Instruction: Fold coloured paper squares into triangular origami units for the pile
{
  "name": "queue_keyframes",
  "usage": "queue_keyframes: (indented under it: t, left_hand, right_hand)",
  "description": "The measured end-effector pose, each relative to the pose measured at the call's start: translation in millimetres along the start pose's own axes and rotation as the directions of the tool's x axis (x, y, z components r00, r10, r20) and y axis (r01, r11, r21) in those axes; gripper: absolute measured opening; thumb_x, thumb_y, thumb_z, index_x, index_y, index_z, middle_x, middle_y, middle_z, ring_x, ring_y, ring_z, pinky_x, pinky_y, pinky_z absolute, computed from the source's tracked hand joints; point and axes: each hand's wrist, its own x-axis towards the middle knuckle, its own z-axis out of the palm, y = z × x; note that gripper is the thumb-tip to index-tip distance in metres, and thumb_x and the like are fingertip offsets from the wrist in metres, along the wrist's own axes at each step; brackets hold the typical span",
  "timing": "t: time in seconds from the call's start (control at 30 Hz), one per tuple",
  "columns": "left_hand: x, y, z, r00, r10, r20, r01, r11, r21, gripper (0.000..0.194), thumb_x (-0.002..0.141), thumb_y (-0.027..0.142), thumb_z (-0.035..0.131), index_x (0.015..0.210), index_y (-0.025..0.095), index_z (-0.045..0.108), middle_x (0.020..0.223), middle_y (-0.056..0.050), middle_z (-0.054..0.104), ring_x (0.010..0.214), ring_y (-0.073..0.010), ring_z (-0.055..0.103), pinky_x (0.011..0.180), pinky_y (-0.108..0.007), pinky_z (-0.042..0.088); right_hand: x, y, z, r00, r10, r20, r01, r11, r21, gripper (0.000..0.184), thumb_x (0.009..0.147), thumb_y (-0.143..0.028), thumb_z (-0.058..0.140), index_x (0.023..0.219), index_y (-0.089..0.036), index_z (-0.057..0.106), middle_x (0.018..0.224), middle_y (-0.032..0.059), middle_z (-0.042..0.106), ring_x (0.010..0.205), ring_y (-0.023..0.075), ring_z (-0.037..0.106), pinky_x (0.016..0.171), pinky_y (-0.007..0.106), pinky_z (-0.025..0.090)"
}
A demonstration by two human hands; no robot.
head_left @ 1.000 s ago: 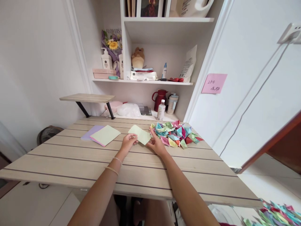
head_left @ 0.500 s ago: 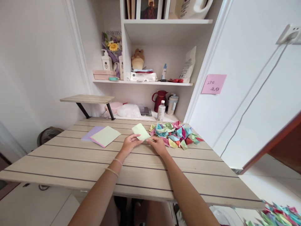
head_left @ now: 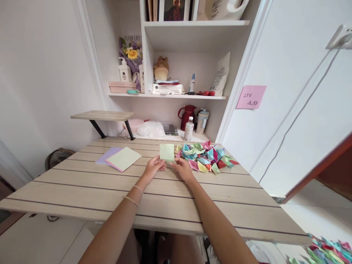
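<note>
A small pale green sheet of paper (head_left: 167, 152) stands raised over the middle of the table, its face toward me. My left hand (head_left: 154, 167) pinches its lower left corner, and my right hand (head_left: 182, 169) pinches the lower right one. Just right of my right hand lies a pile of folded paper pieces (head_left: 206, 157) in blue, pink, green, yellow and red. To the left, a stack of flat paper sheets (head_left: 124, 158) rests on the table, pale green on top, with pink and lilac edges showing beneath.
The slatted wooden table (head_left: 110, 194) meets a white shelf unit at the back. A bottle (head_left: 188, 129) and a red jug (head_left: 187, 116) stand there. A small raised shelf (head_left: 103, 115) sits at the back left. More folded paper (head_left: 324, 251) lies low at the right.
The green sheet has turned from a tilted, slanted position to squarely upright between my hands. My left fingers have shifted down to its lower corner. The paper pile and stack have stayed put.
</note>
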Motion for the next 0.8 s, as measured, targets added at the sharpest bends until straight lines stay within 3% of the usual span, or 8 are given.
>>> queue_keyframes:
  t: [0.1, 0.2, 0.27, 0.33, 0.43, 0.6, 0.7, 0.8]
  left_hand:
    - [-1.3, -0.2, 0.5, 0.996, -0.012, 0.083, 0.007, 0.998, 0.068, 0.032, 0.067, 0.039, 0.065, 0.079, 0.01, 0.057, 0.059, -0.005, 0.064, 0.051, -0.013, 0.06, 0.056, -0.026, 0.049]
    - [-0.8, -1.1, 0.0, 0.995, 0.017, 0.099, -0.021, 0.999, 0.042, 0.033, 0.066, 0.038, 0.067, 0.082, 0.009, 0.061, 0.075, -0.011, 0.069, 0.068, -0.0189, 0.065, 0.07, -0.033, 0.05]
    - [0.7, -2.4, -0.9, 0.995, 0.075, 0.07, -0.077, 0.996, 0.034, 0.035, 0.062, 0.033, 0.07, 0.087, 0.01, 0.063, 0.088, -0.013, 0.069, 0.082, -0.0216, 0.064, 0.081, -0.036, 0.048]
    - [2.4, -4.1, -1.8, 0.992, 0.118, 0.047, -0.121, 0.992, 0.046, 0.04, 0.059, 0.029, 0.073, 0.093, 0.011, 0.065, 0.096, -0.013, 0.067, 0.089, -0.0227, 0.063, 0.087, -0.038, 0.044]
    - [3.5, -6.5, -2.3, 0.991, 0.118, 0.067, -0.122, 0.991, 0.053, 0.052, 0.056, 0.027, 0.074, 0.104, 0.011, 0.062, 0.097, -0.013, 0.067, 0.093, -0.024, 0.062, 0.09, -0.04, 0.042]
    - [1.1, -4.0, -1.7, 0.994, 0.098, 0.04, -0.101, 0.992, 0.076, 0.062, 0.053, 0.024, 0.076, 0.112, 0.011, 0.058, 0.096, -0.011, 0.068, 0.09, -0.0229, 0.062, 0.088, -0.039, 0.044]
    - [0.3, -0.7, -1.8, 0.993, 0.116, -0.026, -0.113, 0.987, 0.115, 0.046, 0.059, 0.027, 0.073, 0.101, 0.012, 0.064, 0.094, -0.01, 0.068, 0.087, -0.0205, 0.062, 0.085, -0.035, 0.045]
    - [0.8, 0.3, -2.0, 0.989, 0.132, -0.072, -0.125, 0.987, 0.096, 0.035, 0.061, 0.029, 0.071, 0.091, 0.011, 0.066, 0.089, -0.01, 0.069, 0.082, -0.0191, 0.063, 0.077, -0.031, 0.049]
  right_hand:
    - [1.1, 2.7, -4.7, 0.998, -0.055, -0.034, 0.05, 0.989, -0.141, 0.022, 0.065, -0.037, 0.063, 0.075, -0.018, 0.063, 0.078, 0.0018, 0.06, 0.072, 0.0155, 0.052, 0.069, 0.028, 0.041]
    - [0.9, 4.8, -9.5, 0.996, -0.056, -0.069, 0.032, 0.951, -0.308, 0.027, 0.062, -0.036, 0.065, 0.083, -0.018, 0.065, 0.069, 0.0004, 0.057, 0.062, 0.0137, 0.048, 0.06, 0.026, 0.039]
    - [-0.2, 3.2, -10.8, 0.999, -0.031, -0.015, 0.024, 0.945, -0.326, 0.038, 0.061, -0.033, 0.066, 0.096, -0.019, 0.064, 0.064, -0.0014, 0.056, 0.056, 0.0124, 0.046, 0.056, 0.025, 0.039]
    - [-1.4, -1.4, -10.1, 0.996, -0.034, 0.08, 0.054, 0.966, -0.253, 0.047, 0.061, -0.029, 0.067, 0.107, -0.02, 0.06, 0.069, -0.0005, 0.06, 0.059, 0.0131, 0.05, 0.057, 0.025, 0.04]
    - [-2.6, -9.9, -7.5, 0.985, -0.09, 0.147, 0.109, 0.986, -0.127, 0.045, 0.06, -0.028, 0.068, 0.103, -0.02, 0.062, 0.089, 0.0041, 0.064, 0.078, 0.0179, 0.057, 0.066, 0.028, 0.044]
    - [-1.2, -12.8, -6.9, 1.0, 0.008, 0.017, -0.007, 0.998, -0.059, 0.025, 0.063, -0.037, 0.067, 0.076, -0.016, 0.067, 0.079, 0.0056, 0.066, 0.069, 0.0176, 0.057, 0.063, 0.029, 0.046]
    - [0.2, -9.5, -7.0, 0.995, 0.077, -0.071, -0.075, 0.997, 0.031, 0.027, 0.061, -0.041, 0.068, 0.068, -0.016, 0.063, 0.071, 0.0045, 0.063, 0.065, 0.0158, 0.056, 0.061, 0.028, 0.046]
    - [0.7, -7.9, -5.7, 0.988, 0.131, -0.08, -0.118, 0.982, 0.148, 0.035, 0.052, -0.04, 0.074, 0.075, -0.018, 0.06, 0.072, 0.0025, 0.062, 0.063, 0.0144, 0.055, 0.058, 0.026, 0.045]
